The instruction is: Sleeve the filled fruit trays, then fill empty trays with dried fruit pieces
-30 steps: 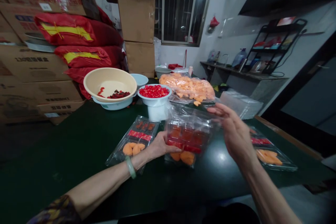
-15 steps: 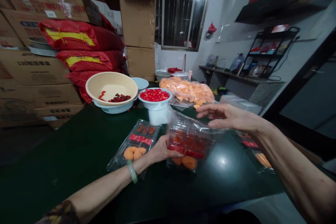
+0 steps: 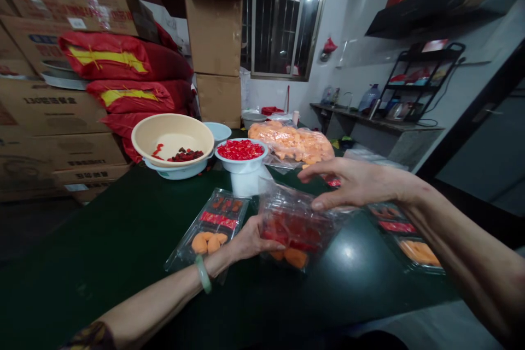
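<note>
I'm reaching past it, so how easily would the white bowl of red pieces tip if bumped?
The white bowl seems likely to tip: it sits on a narrower white cup, with its wide rim overhanging. Filled nearly to the rim with red pieces, it is probably top-heavy, and those pieces could spill if nudged.

Red-and-orange clear tray (image 3: 293, 232), white bowl (image 3: 241, 169), dark green table (image 3: 102, 240), red-yellow sacks (image 3: 104, 60)

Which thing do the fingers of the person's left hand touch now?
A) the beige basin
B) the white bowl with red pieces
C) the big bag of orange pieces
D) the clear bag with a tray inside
D. The left hand touches the lower edge of the clear plastic bag.
</note>
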Demonstrator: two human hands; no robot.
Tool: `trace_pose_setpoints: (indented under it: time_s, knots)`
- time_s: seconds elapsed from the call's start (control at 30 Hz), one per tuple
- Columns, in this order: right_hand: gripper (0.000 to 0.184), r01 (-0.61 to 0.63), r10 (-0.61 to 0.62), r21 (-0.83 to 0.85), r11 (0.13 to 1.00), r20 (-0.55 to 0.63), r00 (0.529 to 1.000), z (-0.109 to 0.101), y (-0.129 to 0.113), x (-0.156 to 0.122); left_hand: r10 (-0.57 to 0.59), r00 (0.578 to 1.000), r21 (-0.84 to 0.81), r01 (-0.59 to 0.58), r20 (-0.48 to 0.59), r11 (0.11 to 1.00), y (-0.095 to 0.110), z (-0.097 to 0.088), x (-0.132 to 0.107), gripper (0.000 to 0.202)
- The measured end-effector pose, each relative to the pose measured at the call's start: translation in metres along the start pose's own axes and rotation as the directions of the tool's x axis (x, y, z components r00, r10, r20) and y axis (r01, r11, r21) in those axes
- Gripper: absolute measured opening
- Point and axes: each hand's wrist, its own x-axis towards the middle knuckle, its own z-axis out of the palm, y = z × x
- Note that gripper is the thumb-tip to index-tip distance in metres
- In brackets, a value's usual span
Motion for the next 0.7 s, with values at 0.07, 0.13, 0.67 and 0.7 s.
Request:
trace_pose_setpoints:
  time_s: [0.07, 0.13, 0.67, 0.7]
  knots:
    - [0.056, 0.021, -0.02, -0.048, 0.999, 0.022, 1.0, 0.001, -0.006, 0.004, 0.008, 1.0, 0.003, -0.008, 0.007, 1.0, -0.002, 0.0, -0.001, 0.051]
    - [0.043, 0.033, -0.03, -0.097, 0.995, 0.026, 0.999, 0.002, -0.012, 0.007, -0.006, 1.0, 0.015, 0.006, 0.006, 1.0, -0.006, -0.001, -0.001, 0.05]
    - [0.055, -0.062, 0.09, 0.153, 0.986, -0.182, 0.979, 0.019, 0.049, -0.067, -0.057, 0.998, -0.005, 0.057, 0.039, 0.998, -0.012, -0.008, 0.0, 0.052]
    - [0.052, -0.064, 0.096, 0.176, 0.982, -0.184, 0.978, 0.026, 0.049, -0.065, -0.061, 0.997, -0.004, 0.062, 0.047, 0.998, -0.012, -0.009, 0.001, 0.052]
